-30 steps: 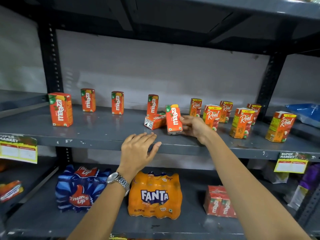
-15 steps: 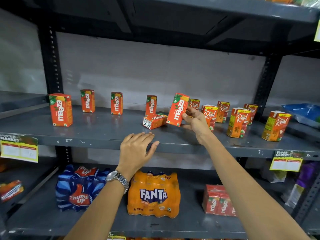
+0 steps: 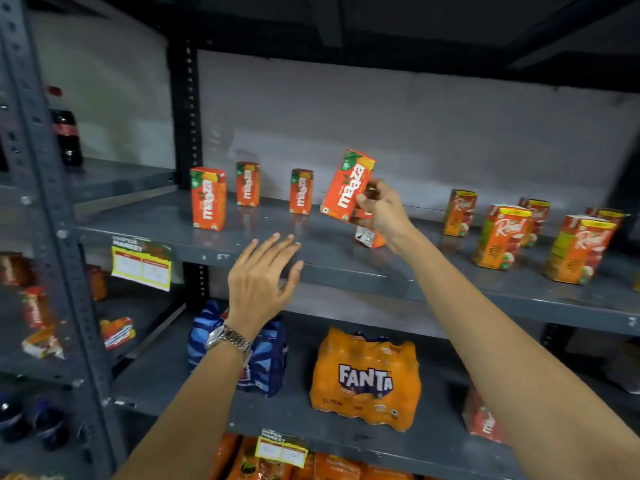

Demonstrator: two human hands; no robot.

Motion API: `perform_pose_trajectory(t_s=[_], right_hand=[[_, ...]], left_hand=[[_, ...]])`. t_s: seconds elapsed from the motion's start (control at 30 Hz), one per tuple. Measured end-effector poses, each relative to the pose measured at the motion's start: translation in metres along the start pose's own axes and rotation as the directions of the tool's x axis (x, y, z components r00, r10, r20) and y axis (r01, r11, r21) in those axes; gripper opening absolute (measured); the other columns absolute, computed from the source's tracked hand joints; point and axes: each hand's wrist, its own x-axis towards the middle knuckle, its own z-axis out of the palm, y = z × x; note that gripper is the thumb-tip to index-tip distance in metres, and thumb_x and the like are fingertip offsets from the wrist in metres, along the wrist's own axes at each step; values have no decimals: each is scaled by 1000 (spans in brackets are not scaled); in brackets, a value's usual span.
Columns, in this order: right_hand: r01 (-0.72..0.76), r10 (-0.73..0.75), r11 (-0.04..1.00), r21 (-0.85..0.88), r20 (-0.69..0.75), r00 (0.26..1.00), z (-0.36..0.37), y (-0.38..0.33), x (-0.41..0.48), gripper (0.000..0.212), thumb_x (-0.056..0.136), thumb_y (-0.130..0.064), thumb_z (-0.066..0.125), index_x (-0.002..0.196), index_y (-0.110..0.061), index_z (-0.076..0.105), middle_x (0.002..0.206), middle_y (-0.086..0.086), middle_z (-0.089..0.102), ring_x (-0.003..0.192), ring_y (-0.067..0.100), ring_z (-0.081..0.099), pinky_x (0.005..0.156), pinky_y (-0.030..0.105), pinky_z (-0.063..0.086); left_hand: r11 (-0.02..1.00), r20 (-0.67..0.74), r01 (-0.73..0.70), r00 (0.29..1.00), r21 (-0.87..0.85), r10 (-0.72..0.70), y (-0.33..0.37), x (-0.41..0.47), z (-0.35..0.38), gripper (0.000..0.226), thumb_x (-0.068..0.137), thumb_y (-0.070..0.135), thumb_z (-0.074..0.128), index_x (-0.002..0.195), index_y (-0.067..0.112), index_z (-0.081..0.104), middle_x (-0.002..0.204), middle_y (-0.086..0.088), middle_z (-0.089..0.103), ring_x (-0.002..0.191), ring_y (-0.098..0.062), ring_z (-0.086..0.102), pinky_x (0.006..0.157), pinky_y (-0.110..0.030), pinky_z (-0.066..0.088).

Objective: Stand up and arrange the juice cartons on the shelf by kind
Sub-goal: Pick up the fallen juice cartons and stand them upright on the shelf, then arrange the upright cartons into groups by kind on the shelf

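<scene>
My right hand (image 3: 379, 211) grips an orange Maaza carton (image 3: 348, 185), tilted and lifted above the grey shelf (image 3: 346, 268). Three Maaza cartons stand upright to its left: one in front (image 3: 208, 198), two further back (image 3: 248, 184) (image 3: 301, 191). Another Maaza carton (image 3: 370, 236) lies on its side under my right hand, partly hidden. Several Real cartons (image 3: 502, 235) stand at the right end of the shelf. My left hand (image 3: 261, 282) hovers open, fingers spread, at the shelf's front edge.
The shelf below holds a Fanta pack (image 3: 365, 379), a blue Thums Up pack (image 3: 266, 358) and a red Maaza pack (image 3: 485, 420). A dark upright post (image 3: 187, 119) stands behind the left cartons. Price tags (image 3: 141, 266) hang on the shelf edge. A cola bottle (image 3: 65, 133) stands far left.
My right hand has lifted the Maaza carton off the shelf and carried it up and to the left. My view has swung left. The left hand stays open by the shelf edge.
</scene>
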Motion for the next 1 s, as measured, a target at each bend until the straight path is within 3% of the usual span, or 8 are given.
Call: perform_pose_trajectory(t_s=[0.1,0.3,0.5,0.63,0.7,0.87,0.93,1.0], right_hand=[[-51,55,995,-82,48,997,46,7,15,37,93,1,41,130,-2,37,105,7,51,84,19,59,83,45,52],[-14,14,929,-370,-3,1000,84,39,32,35,90,-7,45,125,-6,43,123,16,59,111,31,58,96,45,48],[-14,48,915,-404,75,996,72,38,33,44,89,-12,52,132,-9,40,132,14,54,119,27,53,100,43,46],[167,-208,857,-488,-31,978,40,34,26,48,84,-16,60,129,-9,45,133,14,51,123,27,47,104,40,41],[140,-298,779,-611,-163,940,11,34,24,48,80,-20,62,126,-14,50,131,13,52,123,30,46,103,44,39],[-246,-13,834,-494,-464,886,-66,47,17,54,74,-38,60,119,-9,54,122,14,58,119,34,50,99,44,42],[-339,153,879,-336,-475,867,-83,50,18,59,74,-43,61,117,-3,56,116,10,60,115,32,53,96,39,43],[-385,265,886,-258,-401,877,-90,50,21,66,77,-45,63,126,-2,50,131,11,55,120,29,49,97,35,38]], left_hand=[[998,24,35,999,45,-36,-30,-2,-8,35,94,37,45,112,15,65,120,-1,65,116,-16,57,104,-37,40],[995,110,9,994,97,-19,-48,-13,-5,41,94,44,41,113,16,64,117,-3,66,112,-19,57,105,-36,36],[996,103,9,995,89,-18,-46,-10,-5,42,93,44,41,110,15,65,114,-3,67,108,-19,59,102,-35,36],[996,52,90,995,19,-91,-28,3,-1,43,95,40,34,116,14,61,123,-3,63,118,-19,53,106,-37,33],[997,23,76,997,-30,-75,-5,13,6,41,95,38,34,115,13,61,123,-4,63,119,-19,52,107,-37,32],[975,14,-155,987,-159,159,71,16,30,37,94,36,39,106,14,67,116,-2,67,115,-17,55,100,-34,37],[963,41,-212,974,-167,221,88,11,37,37,94,37,41,106,14,67,115,-2,67,114,-17,56,97,-33,39],[966,61,-206,974,-156,218,95,7,41,37,93,38,41,107,15,66,116,-1,67,113,-17,57,96,-33,38]])
